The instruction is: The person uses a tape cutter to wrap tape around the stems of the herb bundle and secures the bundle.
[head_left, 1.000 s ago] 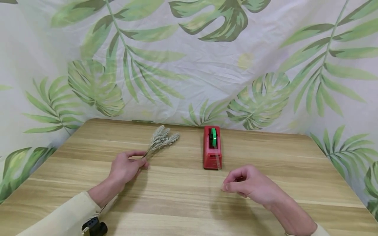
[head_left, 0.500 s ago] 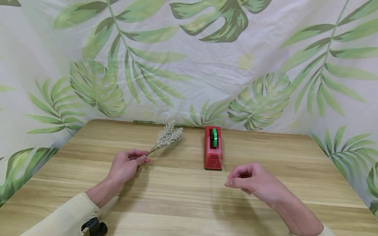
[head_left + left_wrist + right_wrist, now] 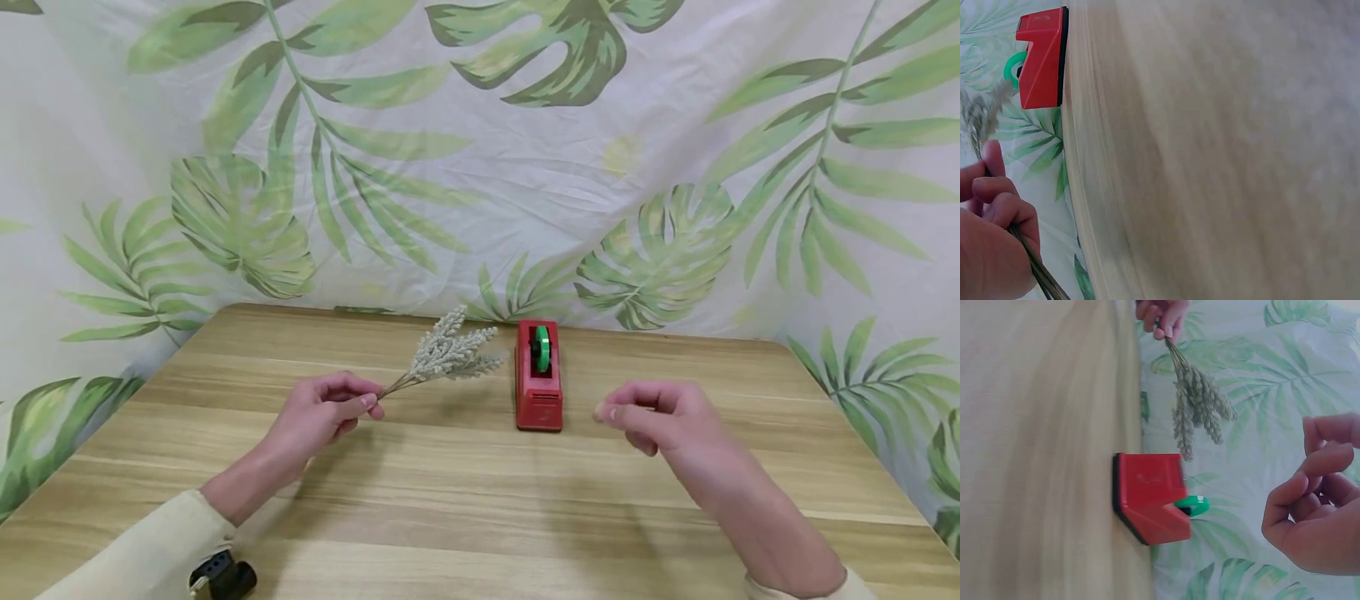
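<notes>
gripping partly hidden stems [image 3: 1047, 279], apparently: left fingers [image 3: 1005, 209]

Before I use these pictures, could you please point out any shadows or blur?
Head view: soft shadows on the pale wooden table near the left hand and right hand; left wrist view: the thin-stemmed grey flower bunch has blurred heads; right wrist view: table grain is soft, the angular red tape dispenser clearer.

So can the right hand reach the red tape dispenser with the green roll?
Probably yes: the right hand hovers near the red tape dispenser, and nothing visible stands between them.
</notes>
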A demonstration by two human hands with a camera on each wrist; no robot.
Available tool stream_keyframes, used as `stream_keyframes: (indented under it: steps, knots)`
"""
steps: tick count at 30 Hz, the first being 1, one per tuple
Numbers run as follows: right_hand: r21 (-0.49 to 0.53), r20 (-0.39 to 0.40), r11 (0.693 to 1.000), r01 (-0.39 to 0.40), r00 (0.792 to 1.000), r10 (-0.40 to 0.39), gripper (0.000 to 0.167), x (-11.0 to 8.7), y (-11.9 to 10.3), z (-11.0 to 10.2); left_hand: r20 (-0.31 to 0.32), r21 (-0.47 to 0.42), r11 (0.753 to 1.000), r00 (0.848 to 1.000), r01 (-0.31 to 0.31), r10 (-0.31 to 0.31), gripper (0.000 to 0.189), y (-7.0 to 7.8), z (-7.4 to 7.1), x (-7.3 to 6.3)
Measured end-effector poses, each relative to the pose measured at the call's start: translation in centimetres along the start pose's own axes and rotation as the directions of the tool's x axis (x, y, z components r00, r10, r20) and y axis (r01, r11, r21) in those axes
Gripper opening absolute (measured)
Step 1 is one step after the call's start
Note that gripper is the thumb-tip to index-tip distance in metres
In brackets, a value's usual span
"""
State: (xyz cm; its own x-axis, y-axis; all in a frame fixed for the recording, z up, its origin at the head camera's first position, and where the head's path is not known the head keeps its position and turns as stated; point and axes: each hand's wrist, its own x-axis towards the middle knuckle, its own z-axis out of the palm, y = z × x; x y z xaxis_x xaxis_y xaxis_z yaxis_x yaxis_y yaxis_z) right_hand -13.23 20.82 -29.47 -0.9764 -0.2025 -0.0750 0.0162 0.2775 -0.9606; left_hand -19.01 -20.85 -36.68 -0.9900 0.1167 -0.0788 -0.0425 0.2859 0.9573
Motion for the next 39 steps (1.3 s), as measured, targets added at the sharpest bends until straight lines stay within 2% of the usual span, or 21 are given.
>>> stream_keyframes:
  steps: [3, 6, 10, 12, 17, 23, 30, 34, 37, 39]
  knots:
    - [0.029, -0.037, 1.000, 0.001, 0.999, 0.000, 0.011, 0.5, -0.8, -0.4, 0.041, -0.004, 0.998, 0.997, -0.068, 0.068, 0.023, 0.0, -0.1, -0.1]
    - [0.068, -0.040, 0.997, 0.023, 0.999, -0.020, 0.017, 1.1, -1.7, -0.7, 0.087, -0.009, 0.991, 0.987, -0.135, 0.136, 0.020, 0.1, -0.1, -0.3]
    - [0.123, -0.035, 0.990, 0.069, 0.997, -0.065, 0.020, 2.0, -2.9, -0.9, 0.173, -0.019, 0.976, 0.961, -0.215, 0.215, 0.018, 0.4, 0.1, -0.6]
    - [0.140, -0.034, 0.986, 0.085, 0.996, -0.081, 0.021, 2.5, -3.6, -0.8, 0.222, -0.021, 0.968, 0.943, -0.250, 0.248, 0.017, 0.5, 0.3, -0.6]
    - [0.117, -0.039, 0.989, 0.095, 0.995, -0.091, 0.018, 3.5, -5.2, -0.5, 0.302, 0.025, 0.952, 0.910, -0.307, 0.285, 0.014, 0.8, 1.3, -0.3]
    - [0.085, -0.046, 0.990, 0.115, 0.993, -0.111, 0.017, 4.3, -6.5, -0.1, 0.363, 0.105, 0.910, 0.867, -0.402, 0.341, 0.010, 1.9, 3.8, 0.3]
    - [0.076, -0.058, 0.992, 0.105, 0.993, -0.101, 0.016, 4.1, -6.9, 0.8, 0.437, 0.122, 0.876, 0.818, -0.467, 0.375, 0.016, 3.5, 7.5, 0.9]
    - [0.063, -0.056, 0.994, 0.087, 0.995, -0.084, 0.013, 3.7, -6.8, 1.3, 0.441, 0.161, 0.827, 0.789, -0.538, 0.428, 0.018, 4.0, 9.4, 1.1]
    - [0.055, -0.053, 0.996, 0.069, 0.996, -0.067, 0.013, 3.4, -6.6, 1.8, 0.434, 0.170, 0.800, 0.772, -0.576, 0.464, 0.018, 4.3, 10.6, 1.3]
    - [0.059, -0.049, 0.996, 0.065, 0.997, -0.062, 0.013, 3.1, -6.5, 2.0, 0.420, 0.172, 0.787, 0.767, -0.592, 0.485, 0.017, 4.6, 11.3, 1.3]
